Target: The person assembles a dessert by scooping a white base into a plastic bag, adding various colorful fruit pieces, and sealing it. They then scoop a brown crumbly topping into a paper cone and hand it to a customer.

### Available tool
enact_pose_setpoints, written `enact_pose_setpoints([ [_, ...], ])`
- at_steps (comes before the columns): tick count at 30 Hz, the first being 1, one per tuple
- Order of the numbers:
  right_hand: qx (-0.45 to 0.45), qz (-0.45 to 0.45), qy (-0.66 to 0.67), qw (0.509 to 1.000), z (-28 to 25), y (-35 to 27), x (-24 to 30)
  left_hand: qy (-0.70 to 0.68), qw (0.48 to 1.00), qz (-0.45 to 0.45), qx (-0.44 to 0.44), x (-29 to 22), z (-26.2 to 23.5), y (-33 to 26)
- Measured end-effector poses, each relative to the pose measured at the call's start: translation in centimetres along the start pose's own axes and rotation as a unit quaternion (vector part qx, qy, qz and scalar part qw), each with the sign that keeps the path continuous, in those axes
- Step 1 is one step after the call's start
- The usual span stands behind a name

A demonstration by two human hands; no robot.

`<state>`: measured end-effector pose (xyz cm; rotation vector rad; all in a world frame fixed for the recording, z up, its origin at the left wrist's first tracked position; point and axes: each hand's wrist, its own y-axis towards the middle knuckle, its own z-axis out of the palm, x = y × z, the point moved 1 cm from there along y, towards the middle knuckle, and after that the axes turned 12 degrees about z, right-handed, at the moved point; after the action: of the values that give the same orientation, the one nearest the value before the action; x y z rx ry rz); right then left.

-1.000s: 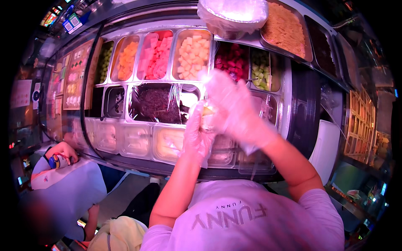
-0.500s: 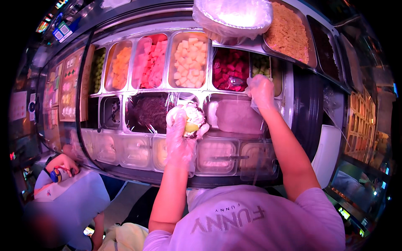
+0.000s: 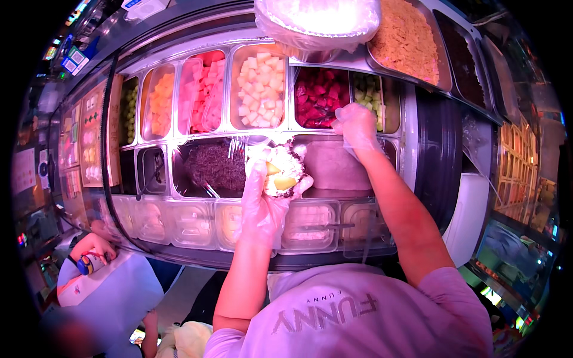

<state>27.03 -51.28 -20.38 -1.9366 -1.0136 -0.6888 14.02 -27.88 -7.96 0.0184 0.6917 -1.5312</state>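
My left hand [image 3: 261, 200], in a thin clear glove, holds up a small cup [image 3: 280, 174] filled with white cream and yellow fruit pieces over the counter's front row of tubs. My right hand [image 3: 356, 126], also gloved, reaches farther out, its fingers closed at the edge between the tub of dark red fruit cubes [image 3: 320, 97] and the tub of green fruit pieces [image 3: 369, 102]. Whether it pinches a piece of fruit I cannot tell.
The counter holds tubs of pale yellow cubes [image 3: 258, 89], pink fruit [image 3: 206, 95], orange fruit [image 3: 159, 104], a dark crumbly filling [image 3: 213, 167] and a pale paste [image 3: 329, 165]. A wrapped bowl [image 3: 316, 21] stands at the back. Lidded clear boxes [image 3: 310, 218] line the front. A person [image 3: 98, 286] sits lower left.
My right hand left the cup and stretched out to the red and green fruit tubs. My left hand lowered the cup and moved it left, over the front row.
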Motion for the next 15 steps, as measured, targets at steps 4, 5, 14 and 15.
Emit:
enact_pose_setpoints([
  [4, 0.093, 0.092, 0.149, 0.98, -1.5, -0.1, 1.8, -0.049, 0.998, -0.02, 0.04, 0.3, -0.8, 0.0],
  [5, 0.094, 0.114, 0.171, 0.974, -2.2, -0.9, 3.0, -0.059, 0.997, -0.028, 0.047, 0.4, -0.9, 0.0],
  [14, 0.113, 0.162, 0.219, 0.956, -6.1, -1.6, 3.1, -0.034, 0.999, -0.031, 0.003, 2.1, -1.8, 1.9],
  [15, 0.108, 0.15, 0.225, 0.957, -6.5, -2.0, 3.4, -0.035, 0.999, -0.029, 0.006, 2.3, -1.9, 2.4],
])
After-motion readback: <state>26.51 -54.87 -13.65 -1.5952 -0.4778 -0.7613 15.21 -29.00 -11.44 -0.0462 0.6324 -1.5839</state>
